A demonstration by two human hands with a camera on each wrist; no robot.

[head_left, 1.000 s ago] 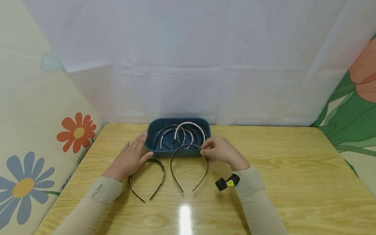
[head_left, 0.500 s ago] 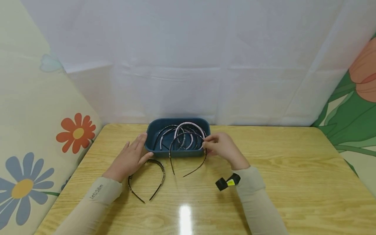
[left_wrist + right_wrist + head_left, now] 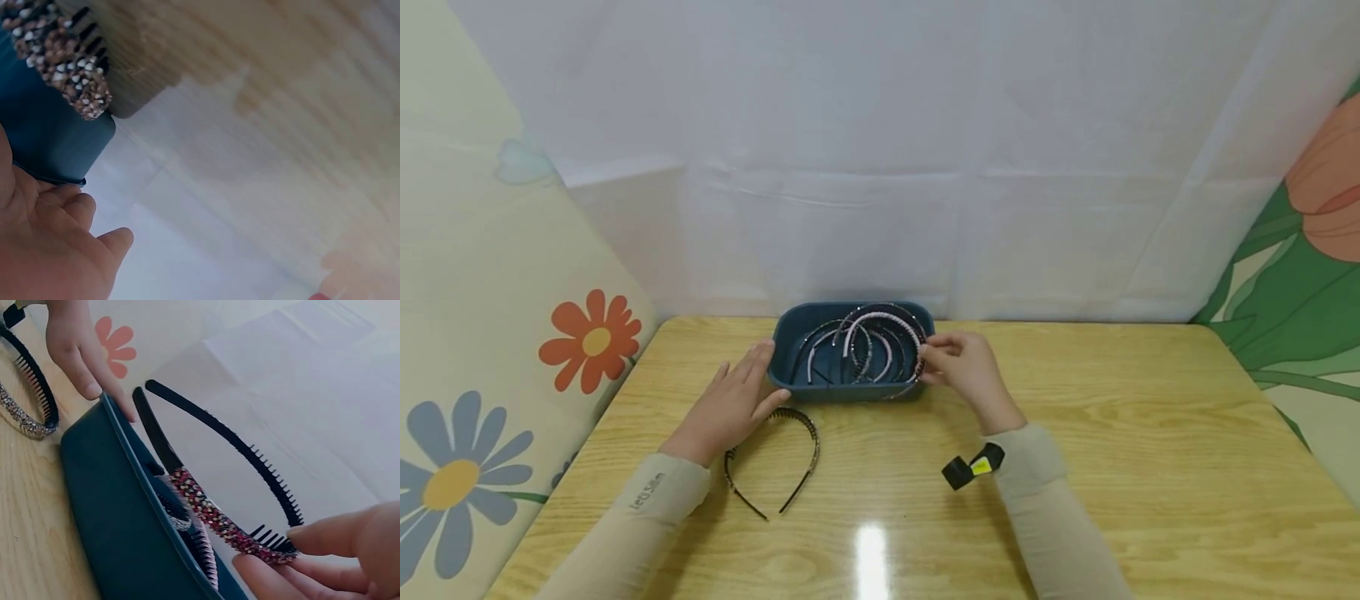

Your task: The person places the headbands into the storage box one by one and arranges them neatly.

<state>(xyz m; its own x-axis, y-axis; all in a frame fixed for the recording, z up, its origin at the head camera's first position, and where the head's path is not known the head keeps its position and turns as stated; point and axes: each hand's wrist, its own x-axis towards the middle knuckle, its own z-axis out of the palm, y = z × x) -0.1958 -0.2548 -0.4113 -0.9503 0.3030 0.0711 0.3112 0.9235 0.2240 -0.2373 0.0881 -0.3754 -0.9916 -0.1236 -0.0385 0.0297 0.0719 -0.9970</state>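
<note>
In the right wrist view, my right hand (image 3: 966, 375) pinches a black toothed headband (image 3: 215, 519) covered in reddish rhinestones, its ends pointing away over the box. The dark blue plastic box (image 3: 820, 393) holds several headbands, among them a pale pink wrapped one (image 3: 891, 316). Against the box's left end rests my left hand (image 3: 722, 417), fingers extended along the wall and thumb near the front corner. Another rhinestone headband (image 3: 817, 450) with black teeth lies on the table just below that hand. Its sparkling surface also shows close up in the left wrist view.
The wooden table (image 3: 1135, 450) stretches to both sides of the box. Right behind the box hangs a white cloth (image 3: 850, 208). Flower-printed panels (image 3: 482, 275) stand at the sides. A black device with a yellow label (image 3: 981, 463) sits at the right wrist.
My right hand has carried the pinched headband from in front of the box up and back, over the box's opening. The left hand and the headband on the table have stayed put.
</note>
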